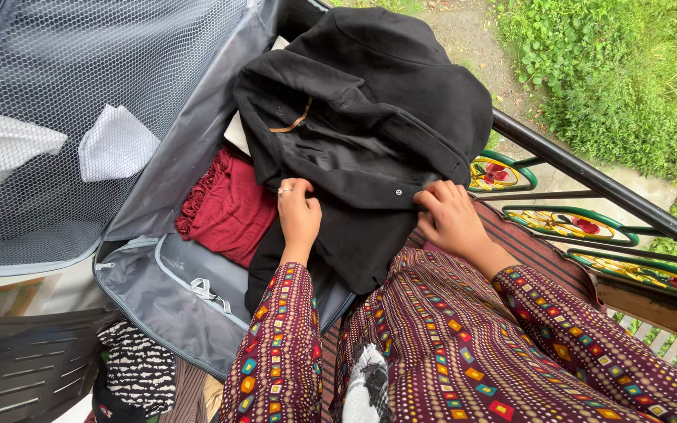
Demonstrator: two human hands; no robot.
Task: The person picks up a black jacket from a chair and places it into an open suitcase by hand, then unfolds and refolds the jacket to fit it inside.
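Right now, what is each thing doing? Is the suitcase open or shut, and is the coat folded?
Suitcase: open, lid up.
Black coat: folded, lying on top in the suitcase.
Red cloth: folded, partly under the coat.
Mesh lid pocket: has white and yellow things inside.
Left hand: pressed flat on the coat.
Right hand: gripping the coat's edge.

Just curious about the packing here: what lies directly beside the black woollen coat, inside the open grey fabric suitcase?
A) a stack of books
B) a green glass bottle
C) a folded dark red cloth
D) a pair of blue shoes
C: a folded dark red cloth lies in the open grey fabric suitcase, partly under the black woollen coat that both hands press.
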